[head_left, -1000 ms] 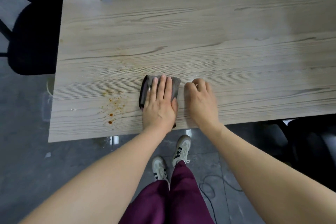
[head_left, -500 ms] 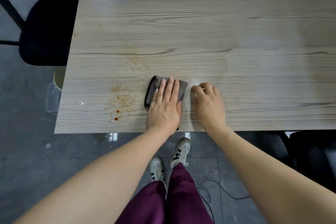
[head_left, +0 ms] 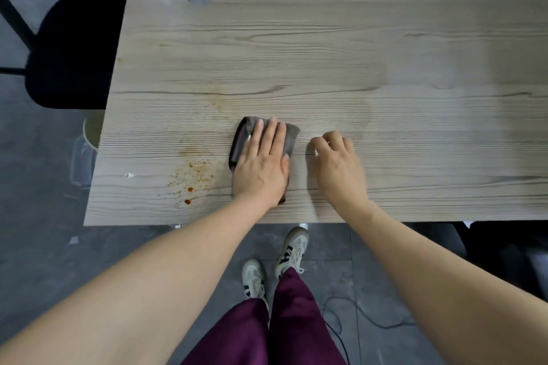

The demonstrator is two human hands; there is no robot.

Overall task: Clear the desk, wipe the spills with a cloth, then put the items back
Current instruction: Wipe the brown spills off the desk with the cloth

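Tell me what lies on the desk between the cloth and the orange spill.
Only bare wood of the desk, in the head view: the cloth under the left hand lies just right of the spill.

Cloth (head_left: pixel 289 136) mostly hidden under left hand (head_left: pixel 262 166); desk (head_left: pixel 326 38) cut off right.

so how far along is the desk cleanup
Done: the desk holds no items. In hand: the left hand presses the grey cloth flat, right hand resting beside it. Left: the orange spill left of the cloth, then returning items.
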